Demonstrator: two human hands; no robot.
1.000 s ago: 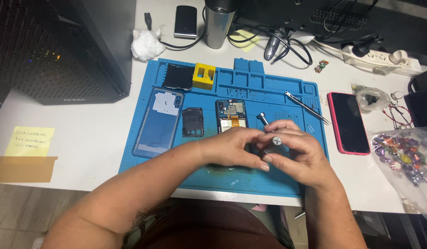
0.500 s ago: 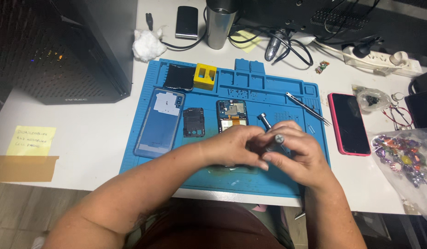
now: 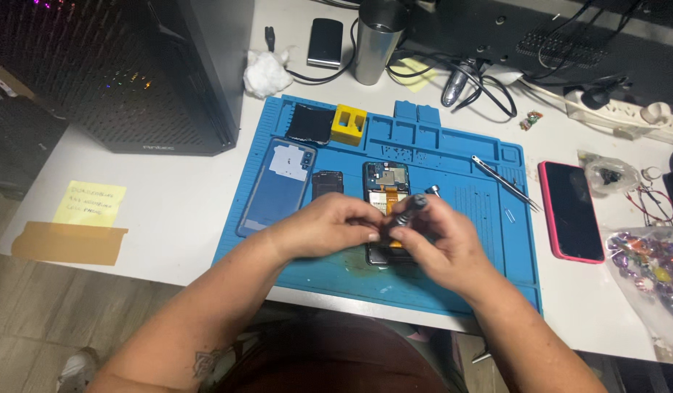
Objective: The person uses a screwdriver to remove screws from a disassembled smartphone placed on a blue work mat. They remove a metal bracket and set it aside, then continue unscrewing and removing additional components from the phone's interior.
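Observation:
An opened phone [image 3: 385, 182] with its circuit board exposed lies on the blue repair mat [image 3: 453, 145]. My right hand [image 3: 442, 244] grips a small grey screwdriver [image 3: 409, 209], tilted over the phone's lower half. Beside it, my left hand [image 3: 329, 225] has its fingertips pinched at the screwdriver's tip, right above the phone. The lower part of the phone is hidden under both hands. To the left on the mat are the phone's blue back cover [image 3: 278, 185] and a small dark part [image 3: 326, 184].
Tweezers [image 3: 505, 182] and a yellow block [image 3: 349, 124] also lie on the mat. A red-cased phone [image 3: 571, 209] and a bag of small coloured items [image 3: 653, 266] are at the right. A black computer case [image 3: 133, 65] stands at the left, a metal cup [image 3: 375, 40] and cables at the back.
Both hands have stayed over the phone; the screwdriver has tilted and shifted slightly left toward the phone's middle. The view has moved a little.

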